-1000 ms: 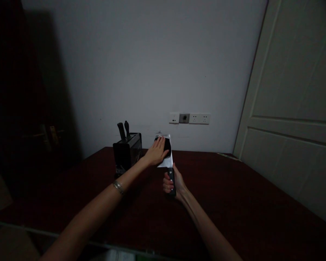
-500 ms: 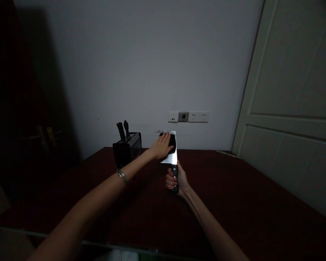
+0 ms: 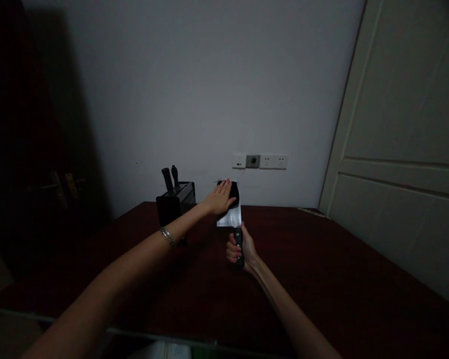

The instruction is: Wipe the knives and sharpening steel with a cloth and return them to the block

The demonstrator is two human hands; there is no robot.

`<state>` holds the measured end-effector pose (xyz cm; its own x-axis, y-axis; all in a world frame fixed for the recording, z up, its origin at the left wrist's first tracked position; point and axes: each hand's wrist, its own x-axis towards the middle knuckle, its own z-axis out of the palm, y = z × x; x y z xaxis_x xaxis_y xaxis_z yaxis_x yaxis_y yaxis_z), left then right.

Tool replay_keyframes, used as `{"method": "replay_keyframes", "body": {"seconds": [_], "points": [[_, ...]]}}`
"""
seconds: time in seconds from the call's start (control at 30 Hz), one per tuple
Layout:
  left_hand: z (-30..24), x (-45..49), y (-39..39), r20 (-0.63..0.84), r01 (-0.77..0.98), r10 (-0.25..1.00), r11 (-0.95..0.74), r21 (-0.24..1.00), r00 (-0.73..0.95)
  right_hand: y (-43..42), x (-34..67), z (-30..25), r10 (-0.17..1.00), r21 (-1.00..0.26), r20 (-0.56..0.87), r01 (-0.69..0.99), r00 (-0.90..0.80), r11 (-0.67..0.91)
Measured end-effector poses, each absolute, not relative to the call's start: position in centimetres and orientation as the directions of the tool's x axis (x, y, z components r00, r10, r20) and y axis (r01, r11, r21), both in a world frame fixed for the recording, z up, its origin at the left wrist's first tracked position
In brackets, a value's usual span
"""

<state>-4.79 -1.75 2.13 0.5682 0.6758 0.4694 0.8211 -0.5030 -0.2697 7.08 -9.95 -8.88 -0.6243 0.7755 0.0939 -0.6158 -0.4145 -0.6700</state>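
Observation:
My right hand [image 3: 242,249] is closed around the black riveted handle of a cleaver [image 3: 232,218], whose broad shiny blade points away from me above the table. Against the face of the blade lies a flat black piece [image 3: 234,194], which looks like a cloth. My left hand [image 3: 220,197] rests on that black piece with its fingers stretched out flat, partly covering it and the blade. A silver bracelet [image 3: 168,236] circles the left wrist.
Left of the cleaver stands a black knife block [image 3: 168,212] with two dark handles sticking up. The dark red table [image 3: 322,259] reaches back to a pale wall with sockets [image 3: 273,161]. A light panelled door [image 3: 404,149] rises at the right.
The cleaver and both hands have shifted slightly left. The blade's bright glare has dimmed as its angle changed. The left hand stays flat on the black piece.

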Motion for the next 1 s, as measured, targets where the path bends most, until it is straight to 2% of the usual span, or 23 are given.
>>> {"method": "replay_keyframes", "body": {"seconds": [0.13,0.27,0.43,0.53,0.77,1.0], "points": [[1.5,-3.9,-2.5,0.507,0.792,0.613,-0.527,-0.309,0.606,-9.9,7.3,-8.8,0.790,-0.654,0.115,-0.644,-0.602,-0.396],[-0.1,-3.0,-3.4,0.449,0.705,0.549,-0.609,-0.363,0.705,-9.9,7.5,-8.7,0.813,-0.613,0.124,-0.688,-0.568,-0.388],[1.5,-3.2,-1.2,0.456,0.791,0.650,-0.543,-0.280,0.608,-10.0,7.0,-8.9,0.799,-0.637,0.062,-0.640,-0.598,-0.430],[2.0,-3.2,-0.9,0.485,0.818,0.664,-0.518,-0.249,0.568,-10.0,6.9,-8.9,0.795,-0.643,0.053,-0.630,-0.604,-0.435],[-0.5,-2.3,-3.6,0.485,0.688,0.502,-0.625,-0.370,0.716,-9.7,7.6,-8.8,0.834,-0.632,0.101,-0.683,-0.542,-0.367],[1.6,-2.9,-0.5,0.512,0.824,0.656,-0.516,-0.233,0.555,-10.2,6.8,-8.8,0.799,-0.654,0.015,-0.610,-0.601,-0.447]]}}
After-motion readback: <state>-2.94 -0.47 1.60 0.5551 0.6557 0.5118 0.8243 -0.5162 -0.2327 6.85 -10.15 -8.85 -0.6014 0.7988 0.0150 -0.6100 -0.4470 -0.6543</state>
